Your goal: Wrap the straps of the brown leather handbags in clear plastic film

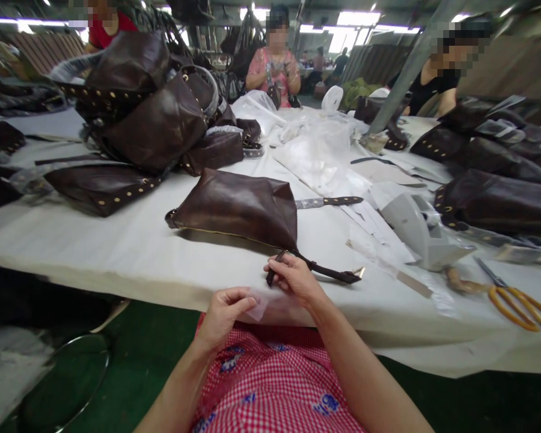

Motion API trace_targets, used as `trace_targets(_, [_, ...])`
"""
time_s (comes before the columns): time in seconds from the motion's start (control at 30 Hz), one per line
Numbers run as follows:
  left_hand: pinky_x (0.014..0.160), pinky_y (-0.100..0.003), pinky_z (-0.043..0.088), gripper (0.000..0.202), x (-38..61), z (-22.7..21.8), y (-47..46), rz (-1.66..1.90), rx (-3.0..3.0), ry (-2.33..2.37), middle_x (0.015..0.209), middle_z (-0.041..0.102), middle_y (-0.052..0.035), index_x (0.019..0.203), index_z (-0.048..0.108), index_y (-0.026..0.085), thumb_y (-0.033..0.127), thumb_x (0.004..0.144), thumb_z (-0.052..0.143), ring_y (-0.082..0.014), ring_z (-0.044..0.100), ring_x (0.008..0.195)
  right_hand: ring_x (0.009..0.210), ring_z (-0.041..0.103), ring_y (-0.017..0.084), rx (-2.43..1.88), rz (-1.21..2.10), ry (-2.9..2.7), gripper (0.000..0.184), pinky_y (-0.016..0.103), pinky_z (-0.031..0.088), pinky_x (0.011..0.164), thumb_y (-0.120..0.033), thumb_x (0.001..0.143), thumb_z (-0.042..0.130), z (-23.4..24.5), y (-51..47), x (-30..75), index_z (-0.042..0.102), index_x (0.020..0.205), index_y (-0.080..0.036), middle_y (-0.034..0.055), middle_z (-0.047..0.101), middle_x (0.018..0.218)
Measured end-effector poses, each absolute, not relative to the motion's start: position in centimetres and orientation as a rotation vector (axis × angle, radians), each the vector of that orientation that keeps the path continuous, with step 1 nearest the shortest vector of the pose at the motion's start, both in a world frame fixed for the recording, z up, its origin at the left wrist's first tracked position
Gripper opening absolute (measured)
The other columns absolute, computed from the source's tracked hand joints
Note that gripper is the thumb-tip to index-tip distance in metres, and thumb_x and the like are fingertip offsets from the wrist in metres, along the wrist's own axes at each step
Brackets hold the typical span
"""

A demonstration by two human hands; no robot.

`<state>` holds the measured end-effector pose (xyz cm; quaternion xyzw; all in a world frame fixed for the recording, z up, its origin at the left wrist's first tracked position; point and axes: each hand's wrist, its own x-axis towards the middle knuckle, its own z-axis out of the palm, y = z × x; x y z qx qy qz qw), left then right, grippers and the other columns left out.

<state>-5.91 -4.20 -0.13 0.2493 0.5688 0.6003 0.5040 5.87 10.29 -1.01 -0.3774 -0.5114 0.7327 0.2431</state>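
One thin translucent sheet [258,308] is being held in the narrow grip of the left hand [225,313] at the near edge of the table [117,258]. A dark strap end [270,275] is being pinched by the right hand [295,278] — just beyond, a brown bag [243,207] is being carried by the tabletop, lying on its side. Farther back, piled bags [155,129] are being supported at left — beyond, something is being handled by a person in pink [256,66].
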Motion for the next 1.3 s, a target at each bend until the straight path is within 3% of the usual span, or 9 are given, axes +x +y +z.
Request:
trace_targets(0.2, [0.078, -0.028, 0.048, 0.011, -6.2, 0.0, -4.8, 1.398, 0.701, 1.541, 0.085, 0.073, -0.0055, 0.068, 0.078, 0.017, 0.027, 0.064, 0.074, -0.0196, 0.063, 0.083, 0.053, 0.051, 0.006, -0.918, 2.285, -1.169, 0.034, 0.013, 0.033, 0.038, -0.038, 0.061, 0.084, -0.7, 10.0, 7.9, 0.066, 0.078, -0.014, 0.0026, 0.068, 0.071])
trace_targets(0.43, [0.063, -0.025, 0.044, 0.017, -5.3, 0.2, -3.7, 1.224, 0.564, 1.583, 0.064, 0.072, -0.0025, 0.068, 0.078, 0.016, 0.031, 0.06, 0.076, -0.0145, 0.057, 0.061, 0.059, 0.058, 0.008, -0.985, 2.337, -1.069, 0.03, 0.016, 0.043, 0.047, -0.032, 0.061, 0.084, -0.3, 9.8, 8.3, 0.067, 0.078, -0.015, 0.0049, 0.074, 0.079])
trace_targets(0.53, [0.063, -0.025, 0.044, 0.019, -4.5, 0.1, -2.8, 1.268, 0.5, 1.576, 0.064, 0.072, -0.0017, 0.067, 0.078, 0.015, 0.033, 0.059, 0.077, -0.0138, 0.056, 0.06, 0.062, 0.062, 0.009, -0.963, 2.356, -1.072, 0.035, 0.021, 0.048, 0.061, -0.036, 0.058, 0.086, -0.2, 9.8, 8.4, 0.067, 0.078, -0.015, 0.0049, 0.075, 0.081])
trace_targets(0.7, [0.064, -0.025, 0.044, 0.021, -3.7, 0.0, -1.8, 1.301, 0.534, 1.638, 0.065, 0.073, -0.0023, 0.067, 0.078, 0.015, 0.034, 0.058, 0.077, -0.0148, 0.057, 0.063, 0.071, 0.065, 0.012, -0.85, 2.392, -1.04, 0.038, 0.023, 0.047, 0.073, -0.039, 0.056, 0.087, -0.2, 9.9, 8.6, 0.067, 0.077, -0.015, 0.0047, 0.075, 0.079])
trace_targets(1.17, [0.058, -0.023, 0.043, 0.029, -2.6, 1.3, -1.0, 1.351, 0.438, 1.659, 0.057, 0.068, -0.001, 0.063, 0.076, 0.015, 0.039, 0.048, 0.083, -0.0117, 0.053, 0.055, 0.065, 0.06, 0.012, -0.807, 2.337, -1.068, 0.037, 0.026, 0.044, 0.067, -0.039, 0.055, 0.084, -0.7, 9.9, 8.6, 0.063, 0.074, -0.016, 0.0031, 0.074, 0.076])
trace_targets(1.3, [0.059, -0.024, 0.043, 0.033, -2.6, 0.8, -0.7, 1.336, 0.46, 1.676, 0.063, 0.07, -0.0022, 0.07, 0.077, 0.014, 0.043, 0.053, 0.081, -0.0135, 0.055, 0.058, 0.065, 0.058, 0.01, -0.843, 2.318, -1.061, 0.036, 0.023, 0.042, 0.064, -0.038, 0.053, 0.085, -0.9, 10.1, 8.5, 0.064, 0.07, -0.016, 0.0023, 0.073, 0.081])
